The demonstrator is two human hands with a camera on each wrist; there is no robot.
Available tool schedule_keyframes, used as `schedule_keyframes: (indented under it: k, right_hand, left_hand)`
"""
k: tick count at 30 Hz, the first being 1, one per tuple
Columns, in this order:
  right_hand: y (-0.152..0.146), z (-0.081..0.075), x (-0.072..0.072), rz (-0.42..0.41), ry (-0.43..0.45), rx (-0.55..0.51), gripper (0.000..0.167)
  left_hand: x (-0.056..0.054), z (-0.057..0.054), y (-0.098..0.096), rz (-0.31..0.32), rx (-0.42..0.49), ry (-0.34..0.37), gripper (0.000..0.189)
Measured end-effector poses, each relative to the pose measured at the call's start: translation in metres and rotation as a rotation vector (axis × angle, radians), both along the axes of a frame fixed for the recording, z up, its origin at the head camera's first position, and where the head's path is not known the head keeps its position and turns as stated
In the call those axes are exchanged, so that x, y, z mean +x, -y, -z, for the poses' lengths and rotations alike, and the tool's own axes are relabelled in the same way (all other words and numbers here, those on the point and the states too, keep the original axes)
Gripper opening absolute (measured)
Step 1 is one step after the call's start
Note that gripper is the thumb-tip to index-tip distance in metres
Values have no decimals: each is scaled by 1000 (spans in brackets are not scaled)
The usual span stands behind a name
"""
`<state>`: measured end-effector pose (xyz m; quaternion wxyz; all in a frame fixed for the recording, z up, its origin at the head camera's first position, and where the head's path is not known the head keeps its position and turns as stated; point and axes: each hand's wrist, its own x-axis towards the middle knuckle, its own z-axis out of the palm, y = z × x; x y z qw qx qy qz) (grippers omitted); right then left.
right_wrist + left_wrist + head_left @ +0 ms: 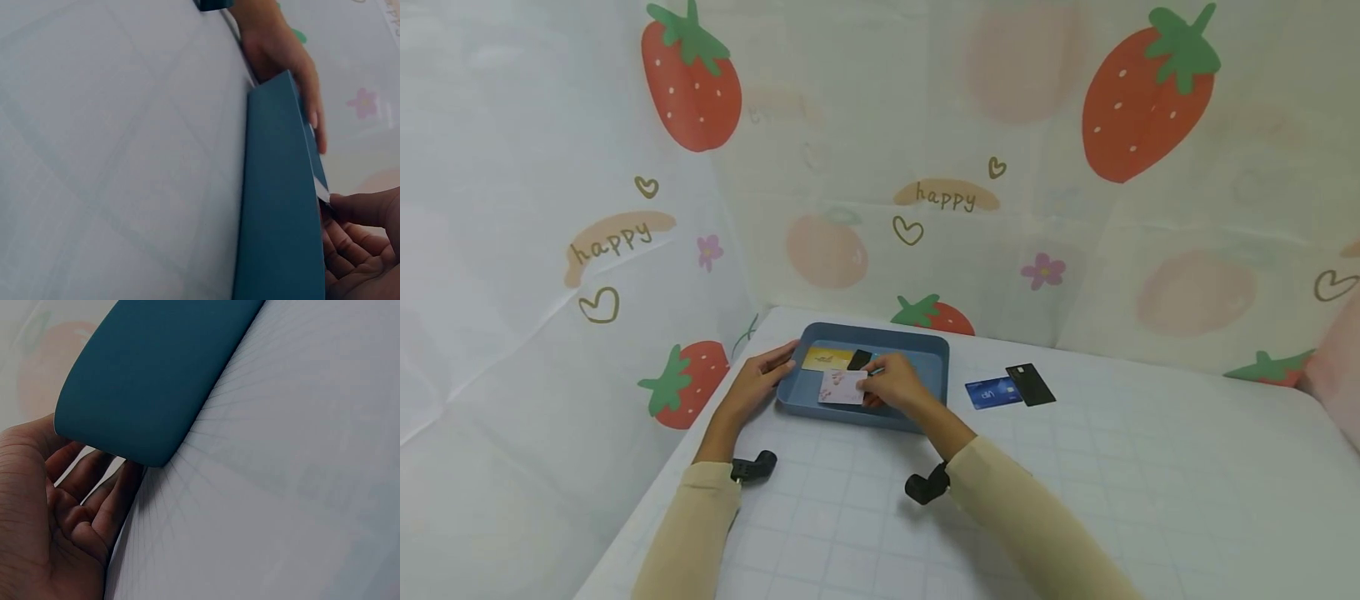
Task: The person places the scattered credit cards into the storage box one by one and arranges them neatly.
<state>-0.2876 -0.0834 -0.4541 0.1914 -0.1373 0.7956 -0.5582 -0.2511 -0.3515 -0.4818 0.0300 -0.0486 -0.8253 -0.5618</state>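
Low inside a blue tray (857,418), my right hand (891,382) pinches a pale card (841,387) with a pinkish pattern between thumb and fingers at its right edge. Behind it in the tray lie a yellow card (826,359) and a dark card (860,359), the latter partly hidden by the pale card and the hand. My left hand (758,382) rests against the tray's left end, its fingers fairly straight along the rim. In the left wrist view, that hand's thumb and fingers touch the tray's end wall (144,381).
On the white table (1120,467), right of the tray, a blue card (992,393) marked VIP lies partly under a black card (1032,385). A fabric wall printed with strawberries (688,383) rises behind and to the left. Black wrist cameras (928,483) stick out from both sleeves.
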Motion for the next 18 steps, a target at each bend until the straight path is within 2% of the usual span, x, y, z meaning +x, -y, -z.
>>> schedule_keyframes:
  k: [6,13,18]
  right_hand:
    - [5,5,-5,11,51,-10,34]
    - [9,5,-7,16,105,-18,36]
    - [11,6,-6,13,125,-39,34]
  left_hand:
    - [-4,5,2,-1,-8,3,50]
    - [-20,32,13,-13,22,-1,50]
    - [-21,35,15,-24,27,0,50]
